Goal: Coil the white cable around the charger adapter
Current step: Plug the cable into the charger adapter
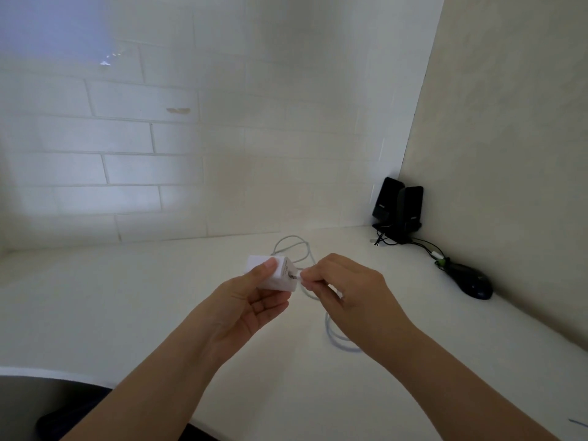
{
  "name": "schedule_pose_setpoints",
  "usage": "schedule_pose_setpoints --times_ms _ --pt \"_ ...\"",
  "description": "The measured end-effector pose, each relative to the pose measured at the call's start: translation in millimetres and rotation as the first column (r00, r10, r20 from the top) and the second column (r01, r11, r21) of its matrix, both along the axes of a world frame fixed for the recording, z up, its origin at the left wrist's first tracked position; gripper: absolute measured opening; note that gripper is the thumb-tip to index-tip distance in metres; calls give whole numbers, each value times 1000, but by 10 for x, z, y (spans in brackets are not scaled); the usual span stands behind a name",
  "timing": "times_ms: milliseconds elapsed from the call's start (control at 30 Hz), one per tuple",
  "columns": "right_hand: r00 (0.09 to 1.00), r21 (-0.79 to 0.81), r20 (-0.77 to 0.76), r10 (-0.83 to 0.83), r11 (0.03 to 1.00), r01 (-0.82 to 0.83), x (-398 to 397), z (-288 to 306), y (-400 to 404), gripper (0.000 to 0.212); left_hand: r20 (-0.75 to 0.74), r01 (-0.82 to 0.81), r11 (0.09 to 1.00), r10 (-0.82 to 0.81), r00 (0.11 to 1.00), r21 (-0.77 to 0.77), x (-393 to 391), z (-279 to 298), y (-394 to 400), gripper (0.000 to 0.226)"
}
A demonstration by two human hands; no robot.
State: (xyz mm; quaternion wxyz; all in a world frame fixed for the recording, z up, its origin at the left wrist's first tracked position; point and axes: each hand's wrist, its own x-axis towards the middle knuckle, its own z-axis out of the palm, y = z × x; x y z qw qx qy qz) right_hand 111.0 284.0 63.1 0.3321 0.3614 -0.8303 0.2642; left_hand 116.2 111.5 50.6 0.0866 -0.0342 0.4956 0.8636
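Your left hand (254, 297) holds the small white cube-shaped plastic charger adapter (273, 273) above the pale counter (127, 297), thumb pressed on its upper face and fingers curled beneath. Your right hand (346, 291) is closed in a pinch on the plug end of the thin white cable (291, 246), right at the adapter's port face; whether the plug is fully seated there is too small to tell. The rest of the cable lies slack on the counter, one loop behind the adapter and another curving under your right wrist.

No turn sits around the adapter yet, so the coiling looks barely begun.

The adapter should feel light and rigid, with smooth sides that may slip, so keep the thumb-and-fingers clamp on opposite faces and leave the other faces free for the wraps. The cable looks soft and springy; it will likely try to uncoil, so pinch it close to the adapter and feed it under light tension. Go gently at the plug joint, where a sharp bend could strain it.

Two black speakers (397, 208) and a black computer mouse (471, 281) sit well apart, by the right wall.
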Motion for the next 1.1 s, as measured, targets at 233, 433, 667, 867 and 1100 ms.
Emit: schedule_pose_setpoints --times_ms 233,433,667,867,1100 --pt "998 -100 48 -32 994 36 -52 35 5 7 -154 46 995 -32 987 85 -62 -15 -73 44" --pt "954 -387 286 94 922 25 4 209 86 5 -217 113 983 -80 973 144 -41 -40 -181 76" --pt "577 -659 670 467 732 172 -32 265 40 5 -343 159 981 -113 933 108 12 -47 -88 76" --pt "524 -650 696 491 740 170 -14 274 50 8 -416 161 987 -139 898 19 9 -52 -105 71" --pt "574 -595 699 427 793 135 5 250 37 10 -458 30 986 -103 883 -165 20 -42 -128 67"
